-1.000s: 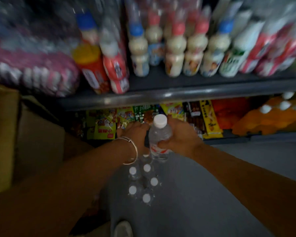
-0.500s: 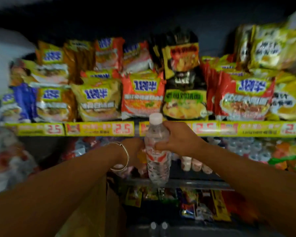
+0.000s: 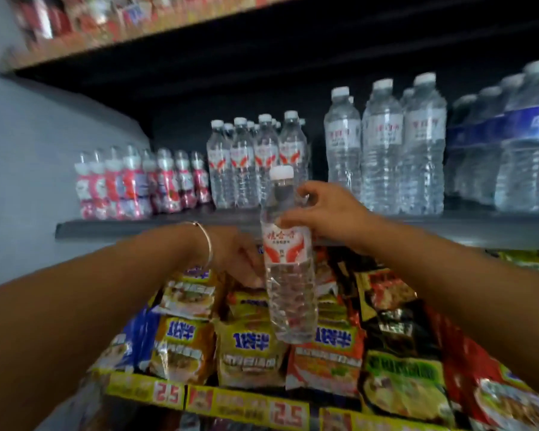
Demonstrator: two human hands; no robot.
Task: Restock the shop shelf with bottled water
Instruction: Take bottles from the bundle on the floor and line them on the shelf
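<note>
- A clear plastic water bottle with a white cap and a red-and-white label [image 3: 288,259] has been raised from floor level, where it was held a second ago above a cluster of white-capped bottles, up to the height of the dark water shelf [image 3: 156,223].
- The bottle is grasped around its shoulder and label by the right hand [image 3: 327,217], fingers curled round it; it is held upright in the air, in front of the shelf edge and not yet resting on it.
- The left hand [image 3: 237,259] is seen at the bottle's left side, below the label, a silver bangle [image 3: 207,244] on its wrist; contact seems likely, but whether the fingers grip the bottle cannot be told.
- The view has been swept upward: half a second ago the yellow and orange instant noodle packets [image 3: 249,349] filled the background, and they now lie below the bottle.
- A row of matching red-labelled water bottles [image 3: 255,163] stands on the shelf just behind the cap, with taller clear bottles [image 3: 383,147] to its right.
- The lift is judged complete; the bottle remains to be set down in front of its matching row.
</note>
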